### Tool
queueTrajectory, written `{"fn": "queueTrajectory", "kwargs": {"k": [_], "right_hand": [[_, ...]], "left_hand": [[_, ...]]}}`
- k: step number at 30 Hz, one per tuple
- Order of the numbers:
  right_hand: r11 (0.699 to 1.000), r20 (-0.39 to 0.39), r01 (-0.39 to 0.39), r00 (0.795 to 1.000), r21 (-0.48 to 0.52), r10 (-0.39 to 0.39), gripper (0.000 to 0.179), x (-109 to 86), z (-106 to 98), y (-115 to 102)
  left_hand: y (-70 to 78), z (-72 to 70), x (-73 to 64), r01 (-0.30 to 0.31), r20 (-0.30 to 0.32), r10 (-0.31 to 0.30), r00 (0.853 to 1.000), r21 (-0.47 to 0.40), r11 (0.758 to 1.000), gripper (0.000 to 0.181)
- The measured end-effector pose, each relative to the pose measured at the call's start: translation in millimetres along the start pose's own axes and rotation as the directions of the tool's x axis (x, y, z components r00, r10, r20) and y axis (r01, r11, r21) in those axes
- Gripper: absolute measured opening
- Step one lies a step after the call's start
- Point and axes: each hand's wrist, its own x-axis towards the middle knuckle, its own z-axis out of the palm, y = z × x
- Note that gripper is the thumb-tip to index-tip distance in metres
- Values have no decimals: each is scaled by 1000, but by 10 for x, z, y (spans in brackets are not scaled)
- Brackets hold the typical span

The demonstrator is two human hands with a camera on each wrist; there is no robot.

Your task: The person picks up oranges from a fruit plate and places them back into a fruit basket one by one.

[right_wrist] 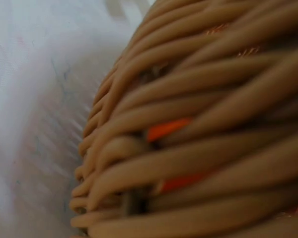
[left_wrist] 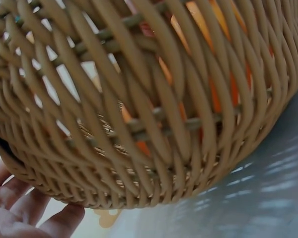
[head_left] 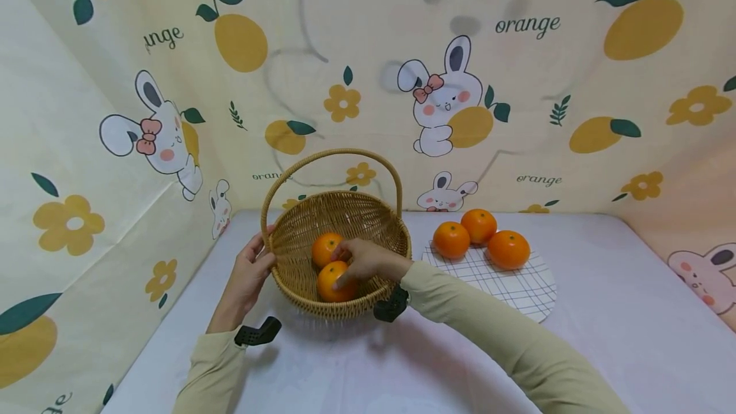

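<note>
A round wicker basket (head_left: 339, 309) with a tall arched handle stands on the table, tipped so its inside faces me. My left hand (head_left: 247, 276) grips its left rim beside the foot of the handle; in the left wrist view the fingertips lie against the woven edge. Two oranges sit inside: a rear orange (head_left: 326, 248) and a front orange (head_left: 331, 287). My right hand (head_left: 368, 262) reaches in over the right rim, thumb and fingers curled round the front orange. From the right wrist, wicker (right_wrist: 188, 168) fills the view and hides that hand.
Right of the basket lies a round white mat with a blue grid (head_left: 520, 289). Three more oranges (head_left: 451, 239) are grouped at its back edge. A printed cloth backdrop (head_left: 368, 30) rises behind the white table (head_left: 322, 375) and along its sides.
</note>
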Motion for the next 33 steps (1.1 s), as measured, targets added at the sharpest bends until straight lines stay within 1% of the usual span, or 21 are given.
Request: {"fn": "queueTrajectory", "kwargs": {"k": [5,9,12,16,20,23,27,31,33], "right_hand": [[1000,-1,11,1000,9,-11,45,-3,-8,-1],[997,13,4,1000,75,-5,46,-20,-27,10],[995,24,-9,1000,104,6,47,-31,-37,14],[998,3,-3,1000,63,3,47,-36,-47,8],[998,-34,-1,999,68,4,49,-42,-66,12],[992,-60,6,998,122,1,50,-60,-87,22],[980,-102,43,995,195,-23,53,-97,-129,35],[952,-137,97,989,291,-59,52,-147,-199,48],[929,-148,120,986,349,-71,50,-182,-239,51]], "left_hand": [[0,-3,2,1,5,-1,1000,-16,1000,65],[-1,-1,5,-4,8,5,1000,-25,1000,65],[-1,-2,7,-6,11,7,1000,-27,1000,65],[-8,-3,4,-8,12,8,1000,-21,1000,67],[-16,-3,-2,-6,11,6,1000,-14,1000,67],[-19,-1,-9,-5,6,5,1000,-15,1000,66],[-24,-1,-11,-3,0,3,1000,-25,1000,66],[-24,-1,-7,-6,1,6,1000,-25,1000,67],[-22,-2,-7,-10,2,10,1000,-24,1000,67]]}}
